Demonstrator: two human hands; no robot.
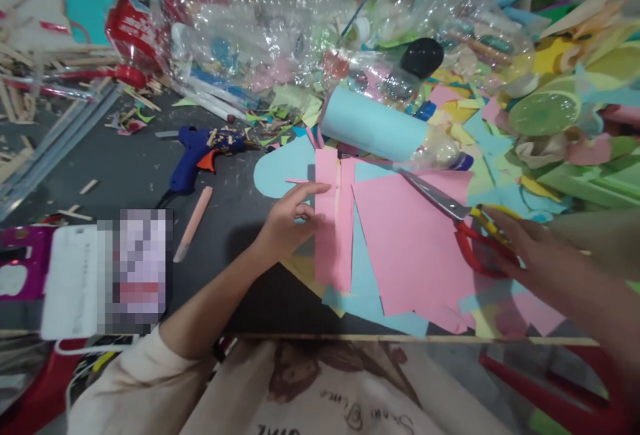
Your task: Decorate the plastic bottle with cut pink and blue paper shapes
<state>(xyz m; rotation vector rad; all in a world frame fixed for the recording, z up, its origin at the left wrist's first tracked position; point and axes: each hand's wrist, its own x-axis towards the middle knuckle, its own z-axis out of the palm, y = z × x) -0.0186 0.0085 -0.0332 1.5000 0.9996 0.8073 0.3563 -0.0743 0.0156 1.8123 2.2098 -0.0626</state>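
Right grip (537, 242) holds scissors (436, 196); the shirt (240, 398) (lettering upside-down) reads "Show".

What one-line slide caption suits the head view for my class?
Left hand at a pink paper strip, right hand holding scissors, a blue glue gun lying on the dark table.

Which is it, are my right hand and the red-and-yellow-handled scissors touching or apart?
Touching. The head view shows the right hand holding the red-and-yellow-handled scissors by the handles, its fingers over them.
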